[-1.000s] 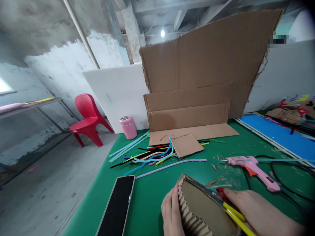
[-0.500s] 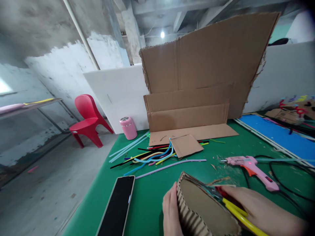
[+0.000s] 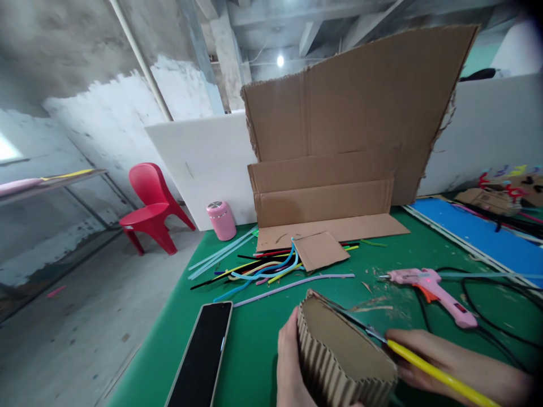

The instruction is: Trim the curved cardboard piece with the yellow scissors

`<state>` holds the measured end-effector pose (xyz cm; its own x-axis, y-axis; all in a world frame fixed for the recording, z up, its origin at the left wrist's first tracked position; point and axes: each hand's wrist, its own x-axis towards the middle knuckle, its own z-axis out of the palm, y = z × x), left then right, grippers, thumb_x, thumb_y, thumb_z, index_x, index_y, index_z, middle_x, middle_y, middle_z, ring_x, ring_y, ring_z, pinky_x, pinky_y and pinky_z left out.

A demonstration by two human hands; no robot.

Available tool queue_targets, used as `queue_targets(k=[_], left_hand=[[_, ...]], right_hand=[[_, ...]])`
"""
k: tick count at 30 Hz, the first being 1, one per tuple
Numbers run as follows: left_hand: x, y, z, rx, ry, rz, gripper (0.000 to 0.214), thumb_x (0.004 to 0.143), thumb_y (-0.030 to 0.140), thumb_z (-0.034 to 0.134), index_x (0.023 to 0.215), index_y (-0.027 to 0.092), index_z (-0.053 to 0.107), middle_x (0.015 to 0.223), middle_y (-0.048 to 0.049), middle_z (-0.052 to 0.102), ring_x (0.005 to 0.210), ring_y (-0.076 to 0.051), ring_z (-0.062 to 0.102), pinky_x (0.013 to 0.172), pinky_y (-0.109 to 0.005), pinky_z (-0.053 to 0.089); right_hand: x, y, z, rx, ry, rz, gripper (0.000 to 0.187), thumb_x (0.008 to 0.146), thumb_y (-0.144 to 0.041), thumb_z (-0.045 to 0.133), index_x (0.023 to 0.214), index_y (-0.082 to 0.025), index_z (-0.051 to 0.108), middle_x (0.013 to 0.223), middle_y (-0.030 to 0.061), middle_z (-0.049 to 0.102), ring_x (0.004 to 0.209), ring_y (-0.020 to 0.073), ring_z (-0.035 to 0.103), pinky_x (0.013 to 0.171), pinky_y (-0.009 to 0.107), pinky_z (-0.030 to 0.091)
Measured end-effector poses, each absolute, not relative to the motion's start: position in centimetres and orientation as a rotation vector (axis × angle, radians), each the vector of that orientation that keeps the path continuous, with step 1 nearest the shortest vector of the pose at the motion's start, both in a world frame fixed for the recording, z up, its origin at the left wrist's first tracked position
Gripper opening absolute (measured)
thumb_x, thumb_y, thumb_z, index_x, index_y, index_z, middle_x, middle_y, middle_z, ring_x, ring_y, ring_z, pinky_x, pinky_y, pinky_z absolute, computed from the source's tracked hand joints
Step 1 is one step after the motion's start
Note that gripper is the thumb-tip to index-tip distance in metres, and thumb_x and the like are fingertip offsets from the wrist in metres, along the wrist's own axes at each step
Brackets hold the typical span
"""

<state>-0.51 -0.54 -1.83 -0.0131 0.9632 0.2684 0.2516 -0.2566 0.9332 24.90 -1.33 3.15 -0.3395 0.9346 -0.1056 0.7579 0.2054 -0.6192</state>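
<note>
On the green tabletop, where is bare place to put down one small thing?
Best patch: the green tabletop between the black-screened rectangular phone and the left hand, nearer than the thin lilac stick. Another strip lies between the phone and the tabletop's left edge. Crowded: the pile of bent coloured sticks and around the pink plastic glue gun, with pale scraps.

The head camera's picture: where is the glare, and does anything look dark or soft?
All in the head view: the lamp glares white, and so does a bright patch at the left edge; the top right corner falls dark; the right hand looks softer toward the wrist.
</note>
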Motion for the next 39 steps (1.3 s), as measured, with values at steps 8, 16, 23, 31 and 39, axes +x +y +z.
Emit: queue_targets(k=[8, 16, 23, 31, 39], left_hand=[[-0.6, -0.7, -1.4, 1.623, 1.292, 1.421, 0.112, 0.05, 0.063, 0.077, 0.14, 0.018, 0.027, 0.142, -0.0188, 0.038, 0.131, -0.039, 0.041, 0.107, -0.051, 0.036], [-1.5, -0.4, -2.4, 1.751, 1.441, 1.434, 0.077, 0.075, 0.059, 0.054, 0.136, 0.015, 0.036, 0.133, -0.0198, 0.052, 0.128, -0.035, 0.047, 0.107, -0.049, 0.037], [-2.5, 1.4, -4.4, 1.525, 1.602, 1.406, 0.051, 0.078, 0.045, 0.059, 0.122, 0.019, 0.059, 0.104, -0.0109, 0.068, 0.108, -0.033, 0.062, 0.094, -0.045, 0.051], [-2.4, 1.8, -3.8, 1.528, 1.579, 1.38, 0.038, 0.085, 0.04, 0.053, 0.116, 0.02, 0.062, 0.096, -0.0082, 0.071, 0.107, -0.031, 0.063, 0.099, -0.045, 0.048], [-2.7, 2.4, -4.2, 1.269, 1.527, 1.384, 0.045, 0.081, 0.052, 0.053, 0.104, 0.017, 0.069, 0.095, -0.0123, 0.071, 0.103, -0.034, 0.065, 0.094, -0.048, 0.051]], right_hand=[[26.2, -2.7, 1.2, -1.757, -2.213, 0.622, 0.042, 0.083, -0.048, 0.055, 0.117, -0.024, 0.062, 0.119, 0.0094, 0.065, 0.105, 0.0291, 0.063, 0.084, 0.035, 0.054], [28.3, -4.1, -1.1, -1.685, -2.432, -0.036, 0.054, 0.085, -0.045, 0.054, 0.133, -0.019, 0.049, 0.128, 0.014, 0.058, 0.112, 0.0305, 0.059, 0.088, 0.041, 0.054], [27.3, -4.9, -1.2, -1.699, -2.392, -0.101, 0.055, 0.081, -0.04, 0.055, 0.129, -0.014, 0.045, 0.12, 0.0177, 0.062, 0.104, 0.0349, 0.062, 0.083, 0.047, 0.055], [26.0, -3.7, 1.2, -1.651, -2.454, 0.085, 0.038, 0.078, -0.037, 0.05, 0.109, -0.015, 0.052, 0.107, 0.0197, 0.066, 0.088, 0.0363, 0.067, 0.056, 0.038, 0.055], [26.0, -3.6, 2.1, -1.733, -2.383, 0.247, 0.038, 0.07, -0.029, 0.061, 0.106, -0.019, 0.06, 0.111, 0.0136, 0.067, 0.094, 0.0333, 0.067, 0.07, 0.038, 0.059]])
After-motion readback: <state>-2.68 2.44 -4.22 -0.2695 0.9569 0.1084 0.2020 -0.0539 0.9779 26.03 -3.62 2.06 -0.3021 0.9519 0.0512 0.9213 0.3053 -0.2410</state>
